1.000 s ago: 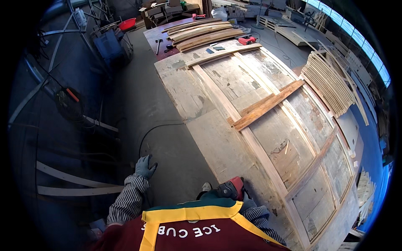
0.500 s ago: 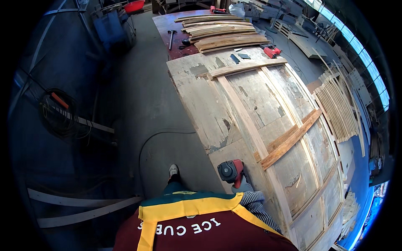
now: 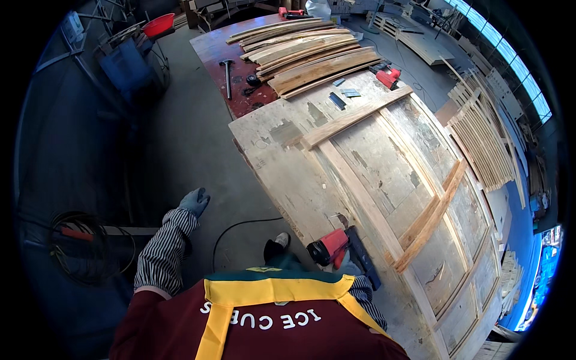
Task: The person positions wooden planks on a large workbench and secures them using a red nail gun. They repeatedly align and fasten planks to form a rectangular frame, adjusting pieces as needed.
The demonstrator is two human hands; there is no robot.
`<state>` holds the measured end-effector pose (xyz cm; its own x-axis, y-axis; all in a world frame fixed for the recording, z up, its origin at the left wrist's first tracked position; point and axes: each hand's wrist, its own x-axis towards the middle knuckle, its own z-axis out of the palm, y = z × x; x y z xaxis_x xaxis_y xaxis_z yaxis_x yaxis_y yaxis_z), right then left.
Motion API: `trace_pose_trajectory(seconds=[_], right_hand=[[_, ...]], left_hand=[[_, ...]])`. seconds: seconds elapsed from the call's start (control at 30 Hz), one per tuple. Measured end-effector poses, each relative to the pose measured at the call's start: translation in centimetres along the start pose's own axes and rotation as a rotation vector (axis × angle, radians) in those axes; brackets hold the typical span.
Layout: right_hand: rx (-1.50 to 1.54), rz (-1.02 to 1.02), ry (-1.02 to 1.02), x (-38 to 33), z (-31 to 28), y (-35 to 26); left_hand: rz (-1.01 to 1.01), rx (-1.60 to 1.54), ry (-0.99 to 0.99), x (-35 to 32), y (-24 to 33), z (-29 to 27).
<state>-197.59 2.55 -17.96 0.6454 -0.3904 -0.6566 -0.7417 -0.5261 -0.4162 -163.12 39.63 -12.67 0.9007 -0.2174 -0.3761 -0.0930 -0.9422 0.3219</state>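
My right hand (image 3: 349, 266), in a pale glove, grips a red and black nail gun (image 3: 329, 247) at the near-left edge of the plywood-topped table (image 3: 282, 144). The nail gun's long dark magazine (image 3: 363, 259) points back toward me over the boards. My left hand (image 3: 195, 201), in a grey-blue glove with dark fingertips, hangs over the floor left of the table. Its fingers look loosely curled, with nothing visible in them. Beside the nail gun lies a wooden frame of long strips (image 3: 363, 195) and crosspieces. Two slanted brown slats (image 3: 433, 215) cross its middle.
Stacked wooden slats (image 3: 312, 51) lie at the table's red far end, near a hammer (image 3: 227, 78) and a tape measure (image 3: 252, 80). Another red nail gun (image 3: 387, 77) rests by nail strips (image 3: 350, 93). A dark hose (image 3: 240, 224) trails across the floor. More slats (image 3: 480, 147) are piled right.
My left arm has come into view on the left. The nail gun in my right hand has turned, so its dark magazine now shows. The whole view has shifted a little.
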Motion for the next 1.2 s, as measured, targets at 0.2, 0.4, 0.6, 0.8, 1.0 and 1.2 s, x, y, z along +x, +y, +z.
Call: trace_pose_trajectory(seconds=[0.2,0.4,0.6,0.8,1.0,1.2], right_hand=[[0.034,0.079,-0.01,5.6,-0.7,-2.2],[0.092,0.1,0.011,11.5,-2.1,-7.7],[0.095,0.209,0.107,14.3,-1.6,-11.2],[0.04,0.498,0.2,13.4,1.1,-12.8],[0.002,0.618,0.229,18.2,2.9,-17.3],[0.282,0.759,0.292,20.8,5.4,-20.8]], left_hand=[[0.314,0.024,-0.267,8.1,8.3,4.4],[0.297,0.079,-0.51,13.8,9.9,5.6],[0.416,0.155,-0.497,25.8,11.8,4.3],[0.557,0.15,-0.562,35.8,18.0,4.0],[0.923,0.367,-0.588,42.5,21.0,5.6],[1.187,0.521,-0.531,41.2,29.4,6.4]])
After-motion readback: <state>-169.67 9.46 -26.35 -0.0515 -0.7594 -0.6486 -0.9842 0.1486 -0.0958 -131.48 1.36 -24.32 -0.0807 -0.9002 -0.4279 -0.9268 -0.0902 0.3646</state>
